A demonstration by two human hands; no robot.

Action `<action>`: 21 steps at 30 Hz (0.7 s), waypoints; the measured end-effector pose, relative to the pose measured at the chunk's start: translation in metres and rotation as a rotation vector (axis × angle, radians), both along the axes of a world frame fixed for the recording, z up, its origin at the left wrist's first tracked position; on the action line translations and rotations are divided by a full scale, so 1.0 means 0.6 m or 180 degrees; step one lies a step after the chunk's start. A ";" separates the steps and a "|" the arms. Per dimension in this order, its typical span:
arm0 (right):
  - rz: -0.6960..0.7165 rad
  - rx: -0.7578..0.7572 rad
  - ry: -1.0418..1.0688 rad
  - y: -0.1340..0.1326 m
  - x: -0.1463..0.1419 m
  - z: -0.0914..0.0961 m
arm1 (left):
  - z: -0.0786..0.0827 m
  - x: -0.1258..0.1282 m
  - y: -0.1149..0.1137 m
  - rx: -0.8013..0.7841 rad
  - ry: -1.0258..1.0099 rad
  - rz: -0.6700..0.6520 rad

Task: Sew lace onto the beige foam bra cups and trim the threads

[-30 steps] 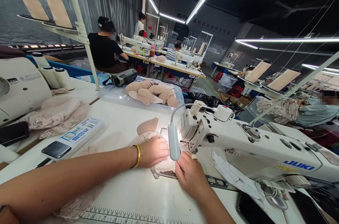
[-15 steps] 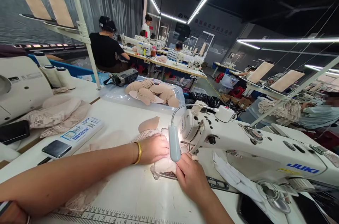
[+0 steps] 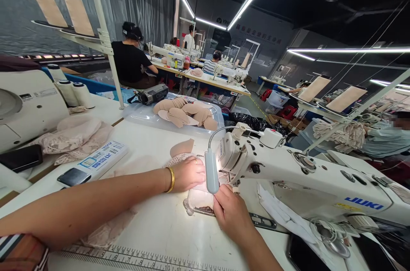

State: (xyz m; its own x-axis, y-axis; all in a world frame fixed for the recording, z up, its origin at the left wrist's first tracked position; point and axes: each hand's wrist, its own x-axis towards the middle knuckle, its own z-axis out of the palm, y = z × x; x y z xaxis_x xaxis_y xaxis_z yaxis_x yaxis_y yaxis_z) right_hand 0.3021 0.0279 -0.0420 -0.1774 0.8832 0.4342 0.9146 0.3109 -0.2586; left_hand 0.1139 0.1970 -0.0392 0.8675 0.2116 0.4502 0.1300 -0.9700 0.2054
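My left hand [image 3: 188,174] lies flat on pale pink lace fabric [image 3: 201,199] beside the needle area of a white sewing machine [image 3: 272,168]. Its fingers are stretched towards the needle, pressing the fabric down. My right hand [image 3: 232,213] is closed, with thumb and fingers pinching the fabric's near right edge. A grey lamp head [image 3: 212,173] on a bendy neck hides the needle and some fingertips. Behind my left hand lies a beige pad [image 3: 182,147]. More lace [image 3: 110,228] trails under my left forearm.
Beige cup-shaped pads [image 3: 184,113] sit on a clear plastic box lid [image 3: 141,115] at the back. A long box [image 3: 96,163] with a phone [image 3: 74,177] is on the left, near piled lace [image 3: 70,134]. Printed ruler marks [image 3: 134,258] run along the front. Co-workers sit beyond.
My left hand has shifted very slightly to the right, while my right hand keeps its place. The fabric between them lies a little flatter. The view has moved slightly.
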 end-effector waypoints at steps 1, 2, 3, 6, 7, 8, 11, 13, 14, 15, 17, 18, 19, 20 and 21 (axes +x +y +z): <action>0.0003 -0.0018 0.0043 0.000 0.000 -0.001 | 0.004 0.001 0.003 0.0037 0.0050 -0.0047; 0.0008 -0.0036 0.0096 0.001 0.000 -0.002 | 0.007 0.001 0.005 0.0087 0.0109 -0.0092; 0.0012 -0.0055 0.0160 0.001 0.000 -0.003 | 0.010 0.002 0.006 0.0140 0.0172 -0.0126; 0.0007 -0.0105 0.0431 0.002 0.001 -0.003 | 0.018 0.007 0.005 0.0250 0.0330 -0.0091; -0.0001 -0.0126 0.0549 0.001 0.001 -0.002 | 0.022 0.008 0.005 0.0270 0.0369 -0.0046; -0.0012 -0.0154 0.0682 0.000 0.000 0.000 | 0.026 0.009 0.004 0.0278 0.0400 -0.0001; -0.0048 -0.0306 0.1164 -0.007 -0.014 0.007 | 0.049 -0.002 0.002 0.0240 0.0464 0.0000; -0.0100 -0.0468 0.1600 -0.011 -0.034 0.013 | 0.068 -0.022 -0.011 0.0169 0.0493 -0.0154; -0.0151 -0.0597 0.2041 -0.013 -0.046 0.015 | 0.077 -0.036 -0.025 0.0143 0.0500 -0.0257; -0.0209 -0.0738 0.2560 -0.014 -0.059 0.018 | 0.085 -0.051 -0.044 0.0083 0.0479 -0.0354; -0.0308 -0.0977 0.3558 -0.017 -0.085 0.022 | 0.092 -0.084 -0.098 -0.0158 0.0372 -0.0486; -0.0332 -0.1058 0.3894 -0.020 -0.098 0.024 | 0.092 -0.100 -0.131 -0.0762 0.0152 -0.0447; -0.0337 -0.1099 0.4094 -0.025 -0.110 0.025 | 0.090 -0.114 -0.166 -0.1549 0.0045 -0.0383; -0.0335 -0.1095 0.4190 -0.033 -0.122 0.025 | 0.087 -0.125 -0.198 -0.2547 0.0044 -0.0249; -0.0349 -0.1083 0.4383 -0.043 -0.135 0.023 | 0.082 -0.133 -0.228 -0.3768 0.0305 -0.0197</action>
